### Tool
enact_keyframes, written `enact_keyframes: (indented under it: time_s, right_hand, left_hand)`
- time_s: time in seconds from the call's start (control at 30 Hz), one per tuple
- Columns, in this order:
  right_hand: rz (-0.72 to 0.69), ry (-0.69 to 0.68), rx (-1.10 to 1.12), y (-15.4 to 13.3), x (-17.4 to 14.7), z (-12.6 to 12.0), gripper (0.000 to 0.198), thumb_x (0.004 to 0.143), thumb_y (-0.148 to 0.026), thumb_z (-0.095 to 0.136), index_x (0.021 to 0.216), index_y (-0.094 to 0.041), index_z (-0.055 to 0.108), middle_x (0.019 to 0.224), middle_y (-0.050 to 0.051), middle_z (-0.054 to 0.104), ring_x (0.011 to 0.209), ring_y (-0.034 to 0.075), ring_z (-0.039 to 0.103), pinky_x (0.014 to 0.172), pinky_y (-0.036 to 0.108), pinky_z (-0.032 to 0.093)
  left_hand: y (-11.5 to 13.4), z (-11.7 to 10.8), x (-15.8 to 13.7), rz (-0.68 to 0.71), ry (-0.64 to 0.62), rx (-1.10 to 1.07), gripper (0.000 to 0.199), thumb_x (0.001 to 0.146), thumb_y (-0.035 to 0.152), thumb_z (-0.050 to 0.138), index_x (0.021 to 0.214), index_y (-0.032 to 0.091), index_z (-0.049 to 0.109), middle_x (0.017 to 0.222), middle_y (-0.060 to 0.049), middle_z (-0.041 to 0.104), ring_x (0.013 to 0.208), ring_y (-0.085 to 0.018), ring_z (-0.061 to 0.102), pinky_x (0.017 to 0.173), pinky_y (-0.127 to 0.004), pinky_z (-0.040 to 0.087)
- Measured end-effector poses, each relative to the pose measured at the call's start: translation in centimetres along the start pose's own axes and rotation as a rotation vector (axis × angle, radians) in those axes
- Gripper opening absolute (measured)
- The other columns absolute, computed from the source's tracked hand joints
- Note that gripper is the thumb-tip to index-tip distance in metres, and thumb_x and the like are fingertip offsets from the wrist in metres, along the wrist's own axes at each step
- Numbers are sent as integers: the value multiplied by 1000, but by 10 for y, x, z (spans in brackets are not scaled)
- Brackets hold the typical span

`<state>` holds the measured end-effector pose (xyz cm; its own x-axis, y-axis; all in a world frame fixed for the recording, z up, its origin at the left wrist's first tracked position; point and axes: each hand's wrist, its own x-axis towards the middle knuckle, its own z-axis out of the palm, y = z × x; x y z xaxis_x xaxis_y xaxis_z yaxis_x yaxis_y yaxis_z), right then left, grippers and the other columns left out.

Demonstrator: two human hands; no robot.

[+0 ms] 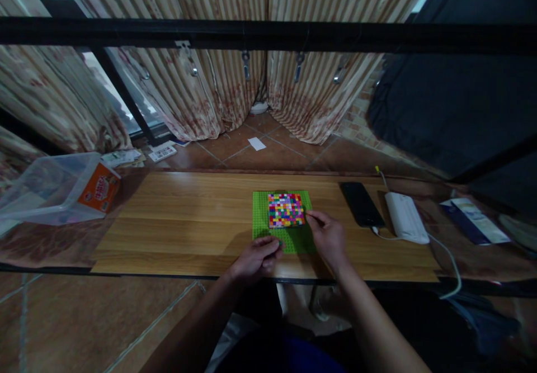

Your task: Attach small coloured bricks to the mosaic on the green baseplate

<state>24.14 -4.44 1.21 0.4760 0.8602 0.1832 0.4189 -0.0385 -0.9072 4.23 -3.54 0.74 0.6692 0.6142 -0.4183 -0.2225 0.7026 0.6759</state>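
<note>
The left hand (258, 254) is at the near edge of a green board (260, 211), fingers curled in and thumb laid over them; a small greenish bit shows by its tip, but I cannot tell whether it is gripped. From there the patch of coloured bricks (286, 209) lies away from the person and to the right, sitting on the board with bare green on its left and near sides. The patch is almost square and runs roughly in line with the board, so it has no strong long axis. The right hand (329, 237) is nearer to it: its thumb and forefinger are drawn together at the patch's right edge, the patch lying to its left and a little beyond. Whether a brick sits between those fingertips I cannot tell. Around them, a clear plastic box (54, 188) stands left of the wood-look counter (184, 216), the board rests right of the counter's middle, then come a black phone (361, 204) with a cable plugged in, a white box (406, 216) with cords, and a folded leaflet (474, 221) past the counter's right end. Behind, striped curtains (222, 93) hang to a tiled floor (235, 152) beyond a black bar (268, 36), with a dark cloth (461, 82) at the right.
</note>
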Motion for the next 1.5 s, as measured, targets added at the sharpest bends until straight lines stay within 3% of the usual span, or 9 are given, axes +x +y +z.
enact_keyframes:
  time_s: [0.2,0.43,0.6,0.8,1.0,1.5]
  right_hand:
    - [32,-5,16,0,8,11,32,74,-40,62,95,-17,69,86,9,72,76,22,65,73,36,50]
    - [58,-7,33,3,12,12,23,69,-39,68,78,-18,68,75,5,70,68,19,63,66,31,48]
    - [102,-16,155,9,13,11,27,67,-41,69,81,-17,70,79,5,71,71,18,63,68,31,49]
    - [200,43,197,14,13,13,34,68,-47,67,82,-17,71,68,3,68,59,15,58,57,28,46]
    - [226,59,237,11,16,18,31,64,-45,70,78,-16,70,69,3,69,61,16,59,59,28,47]
    - [98,55,109,10,16,21,27,71,-41,64,76,-15,69,73,5,70,66,18,62,64,30,47]
  left_hand:
    - [1,2,-1,-2,-2,-2,35,70,43,71,82,14,58,62,4,50,37,1,25,35,-17,10]
    - [0,0,0,-4,-36,-23,32,72,42,69,83,14,58,61,4,49,37,1,25,36,-18,10]
    - [-1,0,0,3,-41,-26,33,71,42,70,83,14,58,62,4,49,38,1,24,36,-18,9]
    - [0,-1,-1,-2,-45,-32,32,72,41,69,83,14,58,63,3,49,39,1,23,37,-18,8]
    - [0,0,0,3,-49,-18,33,71,43,70,83,14,59,62,3,50,39,0,22,38,-19,8]
    - [-2,-2,1,-10,-50,-35,29,73,38,68,83,13,58,62,4,50,37,1,24,36,-18,9]
